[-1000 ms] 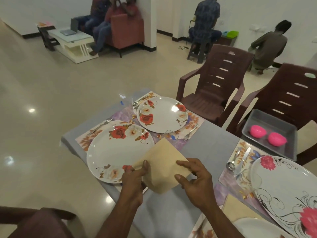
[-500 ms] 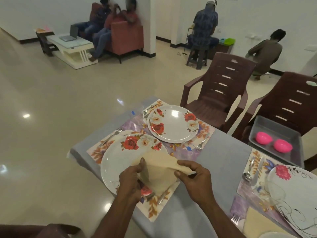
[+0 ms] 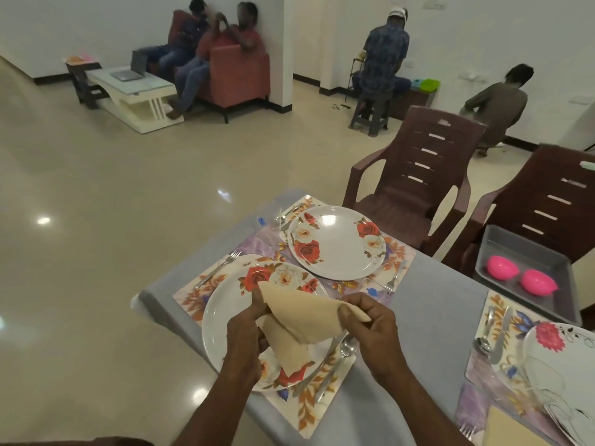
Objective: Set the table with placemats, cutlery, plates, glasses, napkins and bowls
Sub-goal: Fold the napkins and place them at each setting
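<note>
- Both hands were on the beige folded cloth napkin, held up over the near white round plate with red roses. The left hand pinched the left side, thumb on top near the peak, and the right hand pinched the right corner between thumb and curled fingers.
- The napkin was bent into a tent shape, its lower tip hanging down to the plate, though I couldn't tell if it actually touched.
- That plate sat on a floral rectangular placemat at the table's left corner, and its left rim came pretty close to the edge of the grey table.
- A steel fork lay on the placemat left of the plate; a steel knife and steel spoon lay right of it, just under the right hand.
- A second rose-patterned plate sat on the far placemat, with another fork beside it near the far edge.
- The middle of the table was bare grey cloth between the settings.
- On the right, a white plate with a pink flower ran out of view.
- Two brown plastic chairs stood tight against the far side. One held a grey metal tray with two pink bowls turned upside down.
- There was loads of open shiny tile floor to the left.
</note>
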